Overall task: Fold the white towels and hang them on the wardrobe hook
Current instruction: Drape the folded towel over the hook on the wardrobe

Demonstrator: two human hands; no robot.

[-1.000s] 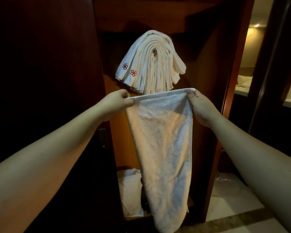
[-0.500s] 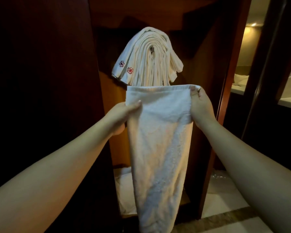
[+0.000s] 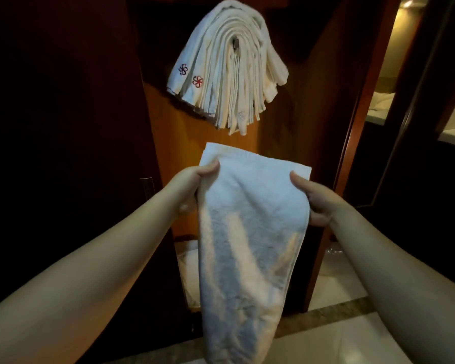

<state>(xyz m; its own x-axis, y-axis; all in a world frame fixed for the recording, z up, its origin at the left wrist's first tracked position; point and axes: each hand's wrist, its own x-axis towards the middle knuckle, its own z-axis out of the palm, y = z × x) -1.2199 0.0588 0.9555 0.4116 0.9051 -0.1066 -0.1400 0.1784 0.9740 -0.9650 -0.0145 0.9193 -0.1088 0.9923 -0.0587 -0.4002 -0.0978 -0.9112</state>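
Towel (image 3: 250, 214), white and folded into a long band, hangs in front of me at the middle of the view, its top edge up toward 12 o'clock and its loose tail dropping toward 6 o'clock past the floor (image 3: 352, 332). My left hand (image 3: 192, 189) grips the towel's left edge at about 9 o'clock of the cloth, thumb lying over the front face near the top, the other fingers curled behind where I cannot see them. My right hand (image 3: 318, 199) grips the right edge at about 3 o'clock, thumb pressed on the front face, the remaining fingers tucked behind the fold. Both sets of fingers are closed on the cloth, and the towel's upper corners stand just above them. Up at 12 o'clock from the held towel, apart from it, a stack of folded white towels (image 3: 231, 67) is draped over the hook (image 3: 236, 44) on the wardrobe's wooden back panel (image 3: 168, 158); two of them show red emblems on their left ends. Low inside the wardrobe, at 7 o'clock behind the hanging tail, more white cloth (image 3: 189, 269) lies in a heap.
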